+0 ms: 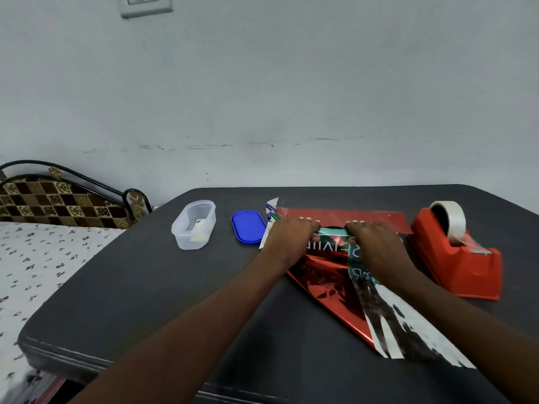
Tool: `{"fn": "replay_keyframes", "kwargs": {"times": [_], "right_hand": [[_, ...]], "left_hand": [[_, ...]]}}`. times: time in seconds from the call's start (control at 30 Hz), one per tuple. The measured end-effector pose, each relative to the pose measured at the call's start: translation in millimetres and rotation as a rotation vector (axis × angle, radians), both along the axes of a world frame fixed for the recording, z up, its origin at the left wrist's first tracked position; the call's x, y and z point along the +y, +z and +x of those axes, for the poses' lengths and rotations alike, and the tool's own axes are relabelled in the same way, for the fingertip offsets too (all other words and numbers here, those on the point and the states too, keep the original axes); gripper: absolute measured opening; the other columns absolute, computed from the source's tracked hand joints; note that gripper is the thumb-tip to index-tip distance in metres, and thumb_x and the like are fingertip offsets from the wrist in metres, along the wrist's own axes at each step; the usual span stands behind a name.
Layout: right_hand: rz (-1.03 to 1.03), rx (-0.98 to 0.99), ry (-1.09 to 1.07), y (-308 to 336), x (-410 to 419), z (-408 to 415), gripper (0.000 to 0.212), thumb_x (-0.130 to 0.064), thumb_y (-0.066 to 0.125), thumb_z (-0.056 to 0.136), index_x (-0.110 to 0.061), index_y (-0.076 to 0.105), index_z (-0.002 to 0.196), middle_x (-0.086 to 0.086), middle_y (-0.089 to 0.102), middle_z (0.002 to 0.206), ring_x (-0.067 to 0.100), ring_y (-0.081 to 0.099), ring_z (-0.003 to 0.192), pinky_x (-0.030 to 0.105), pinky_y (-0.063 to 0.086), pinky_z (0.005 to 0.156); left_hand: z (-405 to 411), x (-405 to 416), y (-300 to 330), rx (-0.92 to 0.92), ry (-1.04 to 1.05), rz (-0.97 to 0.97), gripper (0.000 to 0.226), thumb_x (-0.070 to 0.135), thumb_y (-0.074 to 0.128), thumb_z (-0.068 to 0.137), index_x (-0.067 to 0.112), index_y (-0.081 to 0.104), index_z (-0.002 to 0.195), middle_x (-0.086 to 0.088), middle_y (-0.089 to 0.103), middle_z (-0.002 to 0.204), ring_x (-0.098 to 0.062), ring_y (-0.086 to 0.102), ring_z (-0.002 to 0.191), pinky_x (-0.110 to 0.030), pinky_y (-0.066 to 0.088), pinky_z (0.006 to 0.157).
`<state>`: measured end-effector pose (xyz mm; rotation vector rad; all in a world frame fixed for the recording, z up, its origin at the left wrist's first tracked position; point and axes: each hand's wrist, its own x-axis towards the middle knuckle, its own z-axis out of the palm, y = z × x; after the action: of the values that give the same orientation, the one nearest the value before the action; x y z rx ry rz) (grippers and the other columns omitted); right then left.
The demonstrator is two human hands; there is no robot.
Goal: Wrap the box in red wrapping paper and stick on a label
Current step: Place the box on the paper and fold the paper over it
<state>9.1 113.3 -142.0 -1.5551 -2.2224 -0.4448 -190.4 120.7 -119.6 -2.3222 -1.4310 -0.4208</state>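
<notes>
A shiny red sheet of wrapping paper (329,284) lies on the dark table (163,287), its silver underside showing at the near corner. On it sits a teal box (334,243) with white lettering, mostly hidden by my hands. My left hand (290,239) grips the box's left end, fingers curled over its far edge. My right hand (376,243) grips the right end the same way. A flat part of the red paper (364,215) stretches behind the box.
A red tape dispenser (458,258) with a clear roll stands right of the paper. A blue lid (248,227) and an open clear plastic tub (194,224) holding small paper pieces lie to the left. A bed (38,258) adjoins the table's left side.
</notes>
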Motion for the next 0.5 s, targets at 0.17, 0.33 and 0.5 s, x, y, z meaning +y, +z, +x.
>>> {"fn": "replay_keyframes", "kwargs": {"times": [0.17, 0.33, 0.5], "right_hand": [[0.059, 0.033, -0.001, -4.6, -6.2, -1.0, 0.03, -0.006, 0.078, 0.076, -0.014, 0.072, 0.104, 0.005, 0.076, 0.095, 0.026, 0.07, 0.084, 0.041, 0.053, 0.084], [0.091, 0.048, -0.015, -8.5, -11.3, 2.0, 0.035, -0.002, 0.083, 0.068, -0.011, 0.074, 0.1, 0.007, 0.077, 0.089, 0.029, 0.07, 0.08, 0.043, 0.054, 0.078], [0.196, 0.059, 0.035, -13.4, -18.3, 4.6, 0.042, 0.002, 0.088, 0.053, -0.01, 0.076, 0.091, 0.007, 0.076, 0.08, 0.03, 0.069, 0.07, 0.038, 0.052, 0.069]], "left_hand": [[1.0, -6.3, -5.4, -0.032, 0.004, 0.048, 0.028, 0.026, 0.047, 0.101, 0.022, 0.064, 0.123, -0.001, 0.071, 0.109, -0.022, 0.066, 0.1, -0.034, 0.048, 0.074], [1.1, -11.3, -14.4, -0.081, -0.036, 0.15, 0.022, 0.028, 0.055, 0.096, 0.023, 0.071, 0.11, 0.001, 0.074, 0.099, -0.021, 0.069, 0.09, -0.03, 0.045, 0.066], [-1.2, -20.5, -18.0, -0.074, -0.077, 0.211, 0.01, 0.029, 0.078, 0.079, 0.021, 0.075, 0.083, 0.002, 0.066, 0.068, -0.019, 0.063, 0.061, -0.023, 0.03, 0.055]]}}
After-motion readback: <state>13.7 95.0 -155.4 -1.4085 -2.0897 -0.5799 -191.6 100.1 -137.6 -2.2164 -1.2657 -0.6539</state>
